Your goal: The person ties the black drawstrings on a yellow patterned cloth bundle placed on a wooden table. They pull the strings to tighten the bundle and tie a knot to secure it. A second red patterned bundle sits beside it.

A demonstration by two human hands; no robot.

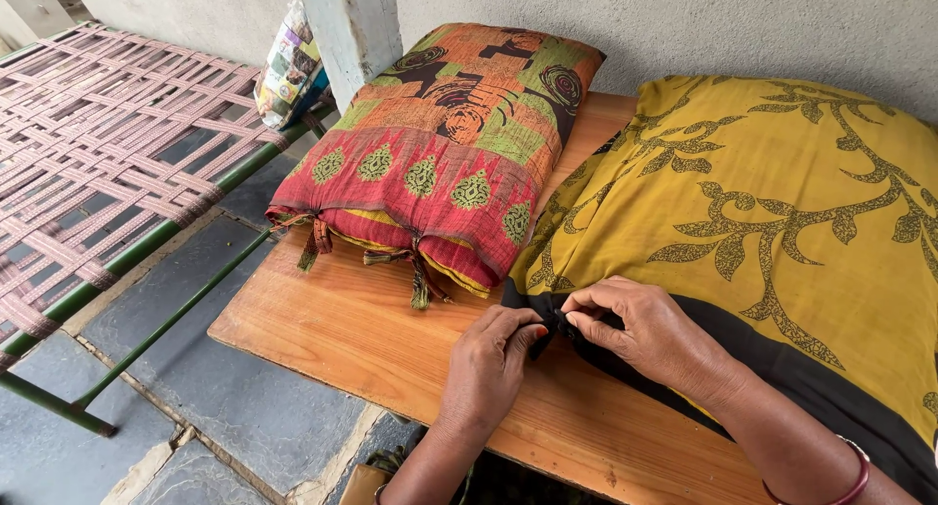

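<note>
A large mustard-yellow pillow (782,212) with a dark leaf pattern and a black border lies on a wooden board (362,339). My left hand (489,363) and my right hand (645,329) meet at the pillow's near left corner, both pinching the black tie strings (552,321) of its cover. The fingertips hide most of the strings. A second pillow (440,144) in red, orange and green patterned cloth lies to the left, its tasselled ties hanging over the board.
A woven-strap cot (98,144) on a green metal frame stands at the left. A printed plastic bag (288,70) leans by a white post (352,26). Grey stone floor (225,407) lies below; a grey wall runs behind.
</note>
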